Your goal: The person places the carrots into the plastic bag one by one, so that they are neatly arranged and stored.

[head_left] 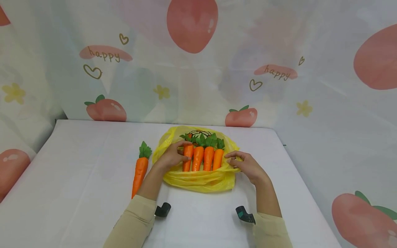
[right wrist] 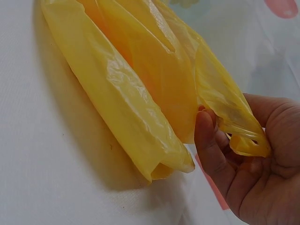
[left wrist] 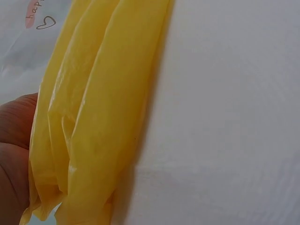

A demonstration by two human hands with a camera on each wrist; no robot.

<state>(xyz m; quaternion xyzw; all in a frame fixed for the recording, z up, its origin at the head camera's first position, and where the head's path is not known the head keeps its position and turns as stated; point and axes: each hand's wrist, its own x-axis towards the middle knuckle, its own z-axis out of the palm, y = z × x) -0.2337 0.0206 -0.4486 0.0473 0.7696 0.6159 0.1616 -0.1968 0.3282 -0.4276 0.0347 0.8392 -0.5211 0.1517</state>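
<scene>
A yellow plastic bag (head_left: 198, 182) lies with its mouth spread wide, several orange carrots (head_left: 197, 158) with green leafy tops side by side in it. My left hand (head_left: 170, 157) reaches over the bag's left side and holds the leftmost carrot (head_left: 187, 163) between thumb and fingers. At the right edge of the mouth, my right hand (head_left: 250, 167) grips the bag's rim; the right wrist view shows a fold of plastic (right wrist: 239, 133) between thumb and fingers. Bag folds hide most of the left hand in the left wrist view.
One more carrot (head_left: 141, 172) lies on the white table (head_left: 93, 165) left of the bag, its lower end behind the left forearm. A printed curtain (head_left: 198, 79) hangs along the table's back edge. Black wrist cameras (head_left: 163, 209) jut inward from both sleeves.
</scene>
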